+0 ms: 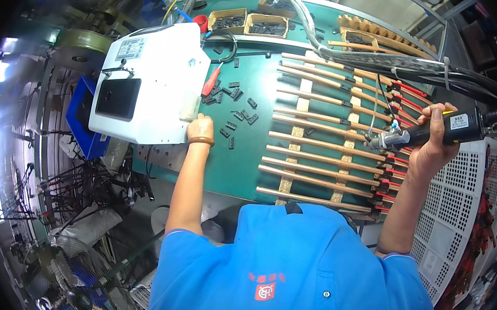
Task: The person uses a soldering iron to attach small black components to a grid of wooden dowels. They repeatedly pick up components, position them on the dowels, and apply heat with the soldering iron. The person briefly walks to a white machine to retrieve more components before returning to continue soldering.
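My left hand (199, 127) reaches to the front right edge of a white box-shaped machine (152, 83), fingers curled against it; whether it holds anything I cannot tell. Small black parts (237, 113) lie scattered on the green table (232, 168) just right of that hand. My right hand (435, 140) grips a black powered hand tool (432, 131) with its tip pointing left over a row of long copper rods (319, 142) laid across wooden slats. The rods carry black and red fittings (390, 168) at their right ends.
Yellow trays of black parts (266, 26) stand at the table's far edge, beside a red-handled tool (211, 81). Cables and hoses (431, 65) run across the upper right. A white perforated panel (463, 206) sits at right. A fan (68, 274) and racks stand at left.
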Demonstrator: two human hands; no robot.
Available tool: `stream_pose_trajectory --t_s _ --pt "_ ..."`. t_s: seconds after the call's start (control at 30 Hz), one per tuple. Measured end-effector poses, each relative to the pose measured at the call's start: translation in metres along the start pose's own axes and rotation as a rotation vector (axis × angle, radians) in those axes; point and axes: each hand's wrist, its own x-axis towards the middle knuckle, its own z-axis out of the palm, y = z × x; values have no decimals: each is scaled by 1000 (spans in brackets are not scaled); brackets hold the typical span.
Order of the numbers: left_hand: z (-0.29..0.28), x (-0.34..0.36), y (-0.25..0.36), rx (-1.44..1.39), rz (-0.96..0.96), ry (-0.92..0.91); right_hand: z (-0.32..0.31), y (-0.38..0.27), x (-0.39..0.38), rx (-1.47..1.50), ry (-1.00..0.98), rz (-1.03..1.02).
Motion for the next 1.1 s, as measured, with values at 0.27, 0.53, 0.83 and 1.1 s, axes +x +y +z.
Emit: stream_pose_trajectory --t_s 0.27,0.53,0.83,1.1 --pt "18 8 -24 18 213 223 7 -2 -2 18 -33 5" --pt "3 1 -10 -136 -90 87 12 -5 -9 12 -69 21" --pt "31 9 10 1 -116 187 9 -5 -9 34 -55 28" --pt "-100 -14 100 -1166 239 273 5 -6 -7 204 -111 99"
